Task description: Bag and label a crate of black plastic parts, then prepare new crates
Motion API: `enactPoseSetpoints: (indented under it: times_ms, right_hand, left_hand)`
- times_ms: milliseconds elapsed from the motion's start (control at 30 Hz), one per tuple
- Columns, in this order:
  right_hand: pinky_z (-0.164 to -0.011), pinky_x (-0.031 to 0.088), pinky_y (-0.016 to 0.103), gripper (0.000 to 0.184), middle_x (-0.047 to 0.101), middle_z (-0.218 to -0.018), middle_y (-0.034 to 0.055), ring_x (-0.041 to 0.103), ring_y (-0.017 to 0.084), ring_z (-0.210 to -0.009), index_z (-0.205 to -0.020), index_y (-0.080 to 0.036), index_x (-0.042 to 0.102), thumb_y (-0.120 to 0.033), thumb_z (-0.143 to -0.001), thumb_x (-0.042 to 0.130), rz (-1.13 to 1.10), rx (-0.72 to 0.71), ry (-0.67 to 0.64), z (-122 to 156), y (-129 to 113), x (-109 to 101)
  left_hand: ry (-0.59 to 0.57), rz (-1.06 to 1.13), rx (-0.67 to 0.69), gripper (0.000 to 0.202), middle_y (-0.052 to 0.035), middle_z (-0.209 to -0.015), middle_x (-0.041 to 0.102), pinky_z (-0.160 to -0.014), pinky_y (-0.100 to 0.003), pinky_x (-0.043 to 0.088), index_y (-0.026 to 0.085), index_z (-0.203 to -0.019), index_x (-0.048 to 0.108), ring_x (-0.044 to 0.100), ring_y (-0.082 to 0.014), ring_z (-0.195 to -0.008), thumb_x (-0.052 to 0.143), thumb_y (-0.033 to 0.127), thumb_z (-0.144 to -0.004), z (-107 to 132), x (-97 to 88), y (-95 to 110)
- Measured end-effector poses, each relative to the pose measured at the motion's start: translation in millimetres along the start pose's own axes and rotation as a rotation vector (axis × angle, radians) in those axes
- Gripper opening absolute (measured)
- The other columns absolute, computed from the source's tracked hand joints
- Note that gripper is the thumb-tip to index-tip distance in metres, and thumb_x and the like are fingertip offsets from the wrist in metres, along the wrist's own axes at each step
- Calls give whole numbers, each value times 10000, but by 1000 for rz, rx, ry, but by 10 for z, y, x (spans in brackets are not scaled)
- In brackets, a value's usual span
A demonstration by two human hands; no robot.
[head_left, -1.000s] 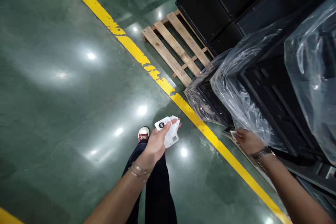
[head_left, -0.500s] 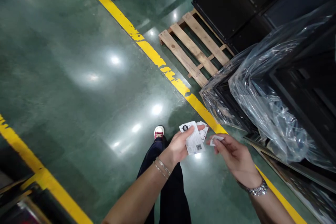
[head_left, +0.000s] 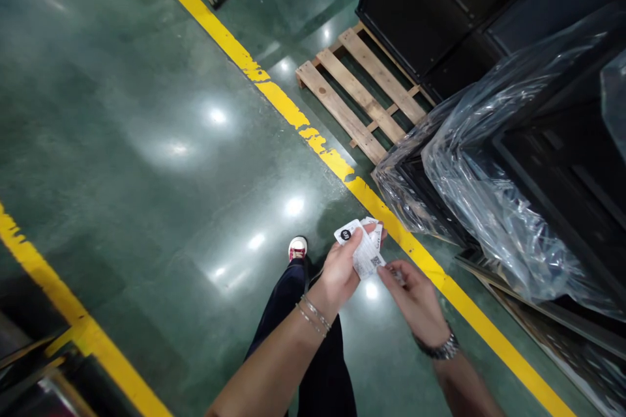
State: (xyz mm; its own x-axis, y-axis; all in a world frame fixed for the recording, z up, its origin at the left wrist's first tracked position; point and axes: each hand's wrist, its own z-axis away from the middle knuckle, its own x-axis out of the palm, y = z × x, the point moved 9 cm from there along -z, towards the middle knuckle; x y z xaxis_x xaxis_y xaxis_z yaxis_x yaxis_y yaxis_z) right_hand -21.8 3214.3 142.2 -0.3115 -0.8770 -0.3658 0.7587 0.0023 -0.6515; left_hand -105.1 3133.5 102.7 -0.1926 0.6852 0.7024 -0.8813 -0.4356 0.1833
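Observation:
My left hand [head_left: 341, 268] is closed on a few white printed labels. The front label [head_left: 366, 254] bears a round black mark and a square code near its lower corner. Behind it, another label [head_left: 375, 234] with larger black print sticks out past my fingers. My right hand [head_left: 413, 296] is closed beside it, thumb and fingertip at the front label's lower right corner. Part of a small crumpled-looking printed label [head_left: 398, 277] shows between the right fingers; the rest is hidden.
A wooden pallet [head_left: 364, 94] lies ahead to the right, by tall black cases [head_left: 420, 6]. Plastic-wrapped black cases [head_left: 469, 163] stand close on my right. Yellow floor lines [head_left: 278, 101] run along both sides of the green floor [head_left: 122, 208]. A shoe [head_left: 297, 248] shows below.
My right hand has moved left and slightly down, from holding the small label apart to meeting the front label's corner. The labels in my left hand have tilted a little.

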Motion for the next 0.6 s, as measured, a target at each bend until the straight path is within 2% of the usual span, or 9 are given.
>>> enactPoseSetpoints:
  times_ms: [100,233,333,467,533,600]
  right_hand:
    - [-558,344,243,385,496,-638,-27,410,113,-602,-683,-198,532,-556,-702,671,-113,40,80,2,28,16]
    - [-515,296,244,419,444,-562,-44,367,103,-540,-653,-197,539,-603,-716,624,-169,0,100,121,-89,-158]
    - [-509,298,246,460,457,-539,-36,377,106,-524,-614,-195,550,-641,-722,583,-121,-47,121,275,-266,-424]
    - [-485,266,240,459,411,-528,-48,318,91,-502,-623,-190,549,-639,-672,631,-84,-67,269,525,-511,-902]
    - [-499,278,242,448,418,-543,-43,334,95,-519,-633,-186,549,-623,-711,606,-73,-107,258,673,-659,-1042]
    - [-522,304,245,425,467,-581,-30,374,104,-545,-681,-183,586,-600,-764,564,-48,-152,194,798,-791,-1123]
  left_hand:
    - [-14,-15,7,356,-166,-1226,622,-1040,-452,401,108,-1062,676,595,-303,-1116,618,370,-828,42,127,-11]
    - [-21,17,-26,356,-139,-1247,615,-1007,-435,445,129,-1096,658,608,-283,-1099,608,368,-836,181,376,-46]
    - [12,-21,-69,355,-111,-1199,650,-987,-383,468,165,-1129,638,625,-248,-1077,618,358,-831,313,607,-82]
    - [-2,-86,-84,341,-103,-1111,692,-943,-352,495,180,-1114,637,639,-239,-1053,647,335,-810,480,1037,-108]
    - [-32,-92,-88,323,-110,-1082,700,-929,-348,501,161,-1076,649,647,-245,-1033,662,324,-797,587,1265,-125]
    - [-70,-83,-85,326,-120,-1060,704,-913,-359,509,141,-1034,662,660,-256,-1000,690,330,-770,672,1462,-135]
